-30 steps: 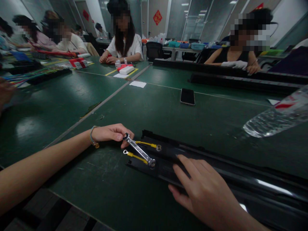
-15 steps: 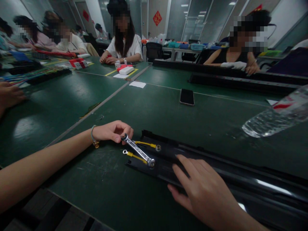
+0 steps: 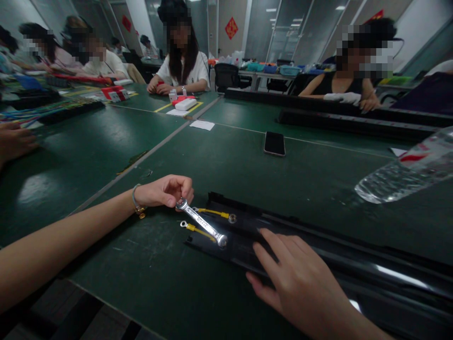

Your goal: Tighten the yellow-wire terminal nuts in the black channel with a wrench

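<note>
My left hand pinches one end of a silver wrench. The wrench's far end sits at a fastener on the near side of a long black channel. Two short yellow wires with ring terminals lie at the channel's left end: the near wire runs partly under the wrench, and the far wire ends at another round fastener. My right hand rests over the channel with its fingers spread and nothing in them.
Beyond the channel, a phone lies on the green table. A water bottle is at the right. Two long black bars lie farther back, near a person wearing a white glove. Another person's hand is at the left edge.
My left hand has shifted slightly left and back, swinging the held end of the wrench a little. My right hand has barely moved.
</note>
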{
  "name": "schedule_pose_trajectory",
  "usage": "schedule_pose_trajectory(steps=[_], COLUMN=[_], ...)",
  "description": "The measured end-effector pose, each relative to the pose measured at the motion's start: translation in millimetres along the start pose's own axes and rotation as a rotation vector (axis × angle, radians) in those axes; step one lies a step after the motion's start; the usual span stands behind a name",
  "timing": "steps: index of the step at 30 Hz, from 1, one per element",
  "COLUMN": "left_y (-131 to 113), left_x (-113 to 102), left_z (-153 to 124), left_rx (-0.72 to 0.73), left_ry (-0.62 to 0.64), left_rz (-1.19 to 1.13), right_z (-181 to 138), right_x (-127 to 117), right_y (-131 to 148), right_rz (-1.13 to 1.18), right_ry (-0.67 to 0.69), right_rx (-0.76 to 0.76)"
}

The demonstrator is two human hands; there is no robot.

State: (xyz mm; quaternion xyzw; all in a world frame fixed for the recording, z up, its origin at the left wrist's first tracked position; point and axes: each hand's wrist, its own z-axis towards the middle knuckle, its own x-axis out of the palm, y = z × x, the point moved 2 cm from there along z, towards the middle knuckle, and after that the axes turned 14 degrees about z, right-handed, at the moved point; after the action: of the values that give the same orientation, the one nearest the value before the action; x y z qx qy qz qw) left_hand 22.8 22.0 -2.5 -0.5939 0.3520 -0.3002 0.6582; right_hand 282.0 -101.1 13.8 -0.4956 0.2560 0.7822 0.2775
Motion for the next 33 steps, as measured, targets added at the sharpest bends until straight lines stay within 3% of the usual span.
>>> schedule_pose_trajectory(steps=[4, 22, 33], left_y=[0.2, 3.0, 1.3], left_x=[-0.2, -0.4, -1.7], left_z=[-0.3, -2.4, -1.5], left_rx=[-0.011, -0.017, -0.01], left_ry=[-0.002, 0.249, 0.256], left_rz=[-0.005, 0.101, 0.149], right_z=[-0.5, 0.0, 0.6], right_x=[0.0, -0.1, 1.3], right_y=[-0.1, 0.3, 0.0], right_rz=[0.004, -0.007, -0.003], right_ry=[0.004, 0.002, 0.007], right_rx=[0.006, -0.002, 0.003])
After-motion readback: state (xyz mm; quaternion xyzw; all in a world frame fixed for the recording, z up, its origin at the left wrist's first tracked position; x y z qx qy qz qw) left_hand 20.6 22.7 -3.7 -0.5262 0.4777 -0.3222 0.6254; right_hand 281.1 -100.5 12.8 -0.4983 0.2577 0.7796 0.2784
